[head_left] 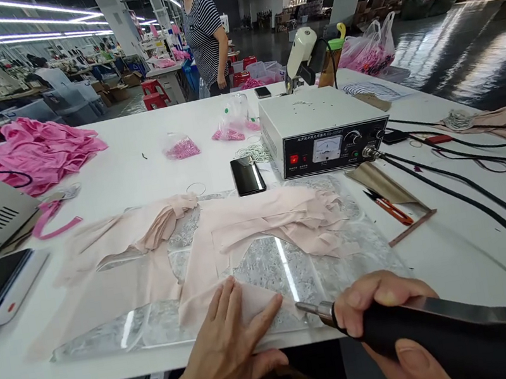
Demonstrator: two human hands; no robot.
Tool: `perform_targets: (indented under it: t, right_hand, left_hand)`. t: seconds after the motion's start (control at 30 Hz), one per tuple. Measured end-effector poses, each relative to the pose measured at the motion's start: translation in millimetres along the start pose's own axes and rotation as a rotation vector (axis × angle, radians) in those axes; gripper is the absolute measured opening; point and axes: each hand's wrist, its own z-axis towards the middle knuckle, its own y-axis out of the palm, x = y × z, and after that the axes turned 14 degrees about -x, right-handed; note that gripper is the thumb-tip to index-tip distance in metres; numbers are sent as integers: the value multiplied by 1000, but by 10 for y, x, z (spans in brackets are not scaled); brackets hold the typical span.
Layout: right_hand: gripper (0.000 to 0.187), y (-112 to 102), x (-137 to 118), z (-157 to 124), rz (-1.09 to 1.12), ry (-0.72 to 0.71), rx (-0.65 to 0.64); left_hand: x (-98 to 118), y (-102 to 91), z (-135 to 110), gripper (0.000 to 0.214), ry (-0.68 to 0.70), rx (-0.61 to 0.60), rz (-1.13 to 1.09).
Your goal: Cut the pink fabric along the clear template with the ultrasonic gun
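My left hand (236,326) lies flat with its fingers spread, pressing pale pink fabric (194,243) onto a clear plastic sheet (265,264). My right hand (386,303) is wrapped round a black handheld ultrasonic welding tool (413,324). Its metal tip is at the right edge of the fabric, just right of my left fingertips; whether it touches the cloth I cannot tell. Behind lie layered fabric pieces with ruffled right ends. More pale pink pieces (131,241) are spread on the left half of the sheet.
A white control box (324,127) with a dial stands at the back right, black cables (464,188) running from it. Orange snips (389,206) lie nearby. A phone (247,175) lies behind the fabric. Bright pink cloth (26,152) is heaped at left. A person (203,31) stands beyond the table.
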Motion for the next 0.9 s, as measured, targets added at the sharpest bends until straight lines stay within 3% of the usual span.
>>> perform_targets:
  t: [0.33, 0.63, 0.9]
  right_hand:
    - [14, 6, -39, 44, -6, 15, 7]
    - [14, 52, -9, 134, 47, -20, 82]
    - [15, 126, 58, 253, 53, -19, 18]
  left_hand:
    - [89, -19, 41, 98, -25, -23, 188]
    - [127, -11, 39, 111, -74, -90, 159]
    - [140, -41, 50, 104, -77, -83, 119]
